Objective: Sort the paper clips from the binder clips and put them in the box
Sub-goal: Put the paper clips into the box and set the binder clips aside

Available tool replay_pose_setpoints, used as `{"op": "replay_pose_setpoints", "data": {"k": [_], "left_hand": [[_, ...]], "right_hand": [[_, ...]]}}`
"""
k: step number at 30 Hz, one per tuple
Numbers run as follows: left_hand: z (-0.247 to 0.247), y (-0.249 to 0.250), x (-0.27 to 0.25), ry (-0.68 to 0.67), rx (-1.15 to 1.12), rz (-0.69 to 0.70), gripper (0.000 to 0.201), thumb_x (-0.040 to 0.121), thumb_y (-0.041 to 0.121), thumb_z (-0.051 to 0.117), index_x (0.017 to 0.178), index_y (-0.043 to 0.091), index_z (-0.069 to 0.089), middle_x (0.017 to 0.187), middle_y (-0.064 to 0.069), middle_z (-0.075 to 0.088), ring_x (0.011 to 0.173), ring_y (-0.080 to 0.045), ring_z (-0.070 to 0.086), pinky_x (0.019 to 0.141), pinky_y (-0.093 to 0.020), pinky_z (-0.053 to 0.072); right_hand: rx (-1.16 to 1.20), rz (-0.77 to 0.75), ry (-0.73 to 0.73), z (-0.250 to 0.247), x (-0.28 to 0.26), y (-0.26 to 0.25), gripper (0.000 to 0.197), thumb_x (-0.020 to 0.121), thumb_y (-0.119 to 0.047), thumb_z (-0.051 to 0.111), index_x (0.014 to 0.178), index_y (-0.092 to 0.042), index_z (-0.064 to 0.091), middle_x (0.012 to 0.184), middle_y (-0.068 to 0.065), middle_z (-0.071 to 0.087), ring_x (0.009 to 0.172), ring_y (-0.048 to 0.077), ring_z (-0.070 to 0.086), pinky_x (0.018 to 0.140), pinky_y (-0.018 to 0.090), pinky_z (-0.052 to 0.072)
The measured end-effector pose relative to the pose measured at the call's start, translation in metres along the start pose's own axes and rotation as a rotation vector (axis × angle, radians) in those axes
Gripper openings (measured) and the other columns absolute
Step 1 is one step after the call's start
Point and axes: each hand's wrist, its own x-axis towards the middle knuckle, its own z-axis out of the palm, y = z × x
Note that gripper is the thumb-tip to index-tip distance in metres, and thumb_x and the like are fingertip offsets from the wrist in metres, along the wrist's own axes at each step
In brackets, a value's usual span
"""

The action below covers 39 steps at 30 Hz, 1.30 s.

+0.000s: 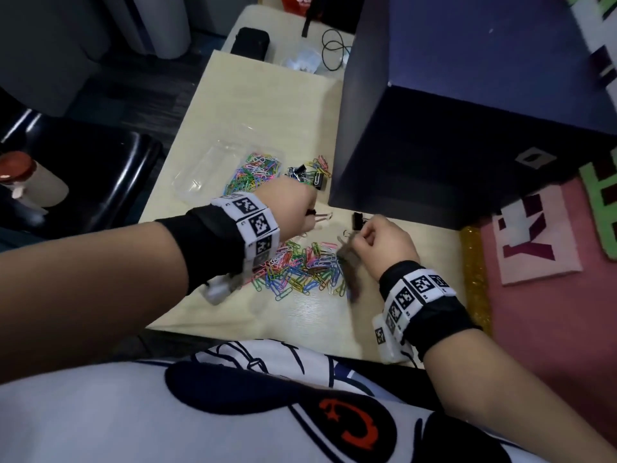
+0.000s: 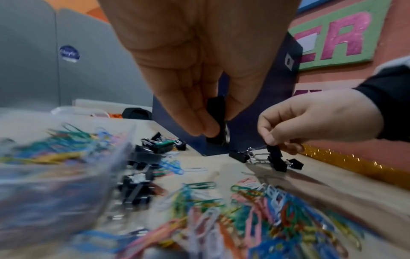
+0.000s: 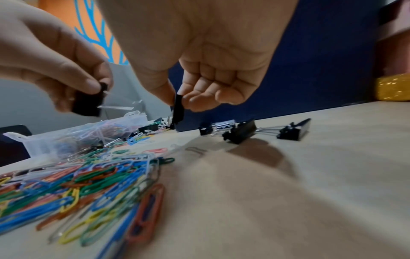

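Note:
A loose pile of coloured paper clips [image 1: 300,269] lies on the pale wooden table [image 1: 384,315], between my hands. My left hand [image 1: 312,215] hovers above the pile and pinches a black binder clip [image 2: 216,121] between thumb and fingers. To its right, my right hand [image 1: 362,235] pinches another black binder clip [image 3: 178,108] just above the table. A clear plastic box [image 1: 207,172] at the back left holds several coloured paper clips [image 1: 255,172]. Several black binder clips [image 1: 310,173] lie beside the box, and a few linked ones [image 3: 241,131] sit near my right hand.
A tall dark blue carton [image 1: 417,145] stands on the table right behind the clips. A black case [image 1: 250,41] and a black cable [image 1: 334,48] lie at the far end. A gold glitter strip [image 1: 474,272] borders the table's right edge. A black chair [image 1: 100,168] stands at the left.

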Motion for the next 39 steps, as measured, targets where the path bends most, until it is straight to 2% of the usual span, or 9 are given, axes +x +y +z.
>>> {"op": "replay_pose_setpoints", "data": {"k": [4,8,11,17,20,23,27,32,39], "left_hand": [[0.007,0.01,0.012,0.006,-0.187,-0.026,0.04,0.091,0.03,0.057,0.129,0.018,0.052,0.115,0.0,0.066,0.107,-0.022,0.061,0.089,-0.032,0.049],[0.011,-0.007,0.004,-0.062,-0.11,-0.041,0.019,0.088,0.022,0.057,0.106,0.021,0.062,0.098,0.0,0.068,0.094,-0.021,0.063,0.082,-0.033,0.052],[0.014,-0.024,-0.012,-0.184,0.098,-0.046,0.015,0.088,0.02,0.052,0.092,0.015,0.065,0.089,-0.004,0.068,0.084,-0.023,0.063,0.071,-0.03,0.051],[0.024,-0.045,-0.039,-0.339,0.28,-0.138,0.032,0.08,0.042,0.067,0.101,0.019,0.062,0.095,-0.001,0.067,0.089,-0.023,0.064,0.066,-0.031,0.051],[0.038,-0.051,-0.048,-0.319,0.258,-0.116,0.05,0.075,0.048,0.07,0.113,0.022,0.052,0.102,-0.003,0.059,0.094,-0.025,0.06,0.074,-0.036,0.053],[0.044,-0.053,-0.051,-0.301,0.239,-0.121,0.051,0.08,0.041,0.067,0.122,0.02,0.048,0.112,-0.006,0.055,0.104,-0.028,0.057,0.081,-0.039,0.052],[0.043,-0.057,-0.054,-0.295,0.186,-0.112,0.041,0.083,0.029,0.063,0.12,0.018,0.051,0.123,-0.006,0.051,0.109,-0.027,0.054,0.083,-0.034,0.047],[0.043,-0.059,-0.054,-0.229,0.037,-0.131,0.045,0.077,0.027,0.068,0.116,0.018,0.048,0.111,-0.007,0.055,0.097,-0.027,0.057,0.079,-0.035,0.049],[0.035,-0.059,-0.056,-0.177,0.002,-0.129,0.048,0.07,0.033,0.072,0.109,0.021,0.046,0.104,0.0,0.051,0.077,-0.02,0.047,0.064,-0.029,0.038]], "right_hand": [[0.055,0.098,0.141,-0.006,-0.005,0.01,0.017,0.09,-0.029,0.052,0.104,-0.019,0.053,0.102,0.001,0.06,0.082,0.02,0.058,0.067,0.027,0.039],[0.033,0.041,0.132,-0.002,-0.009,0.011,0.024,0.092,-0.027,0.051,0.114,-0.017,0.052,0.116,0.002,0.051,0.081,0.019,0.056,0.07,0.026,0.042],[-0.049,-0.115,0.046,0.01,-0.008,0.001,0.017,0.093,-0.028,0.05,0.107,-0.019,0.056,0.113,0.0,0.052,0.088,0.018,0.057,0.077,0.028,0.046],[-0.164,-0.418,-0.158,0.034,-0.008,-0.036,0.024,0.093,-0.023,0.049,0.115,-0.021,0.059,0.117,0.003,0.051,0.113,0.022,0.047,0.097,0.04,0.044],[-0.233,-0.51,-0.266,0.043,-0.01,-0.052,0.038,0.094,-0.024,0.047,0.13,-0.032,0.051,0.13,-0.001,0.045,0.123,0.023,0.039,0.105,0.037,0.036],[-0.376,-0.535,-0.335,0.049,-0.01,-0.058,0.041,0.094,-0.028,0.046,0.133,-0.042,0.046,0.142,-0.001,0.037,0.129,0.026,0.033,0.107,0.04,0.028],[-0.428,-0.452,-0.257,0.044,-0.005,-0.06,0.033,0.092,-0.025,0.047,0.122,-0.034,0.057,0.134,0.001,0.042,0.124,0.026,0.036,0.104,0.041,0.03],[-0.4,-0.548,-0.231,0.049,-0.01,-0.072,0.032,0.094,-0.032,0.046,0.123,-0.023,0.056,0.125,0.001,0.047,0.119,0.026,0.04,0.1,0.039,0.032],[-0.486,-0.634,-0.321,0.061,-0.014,-0.083,0.042,0.091,-0.041,0.052,0.132,-0.032,0.05,0.122,0.002,0.05,0.119,0.028,0.042,0.098,0.041,0.032]]}}
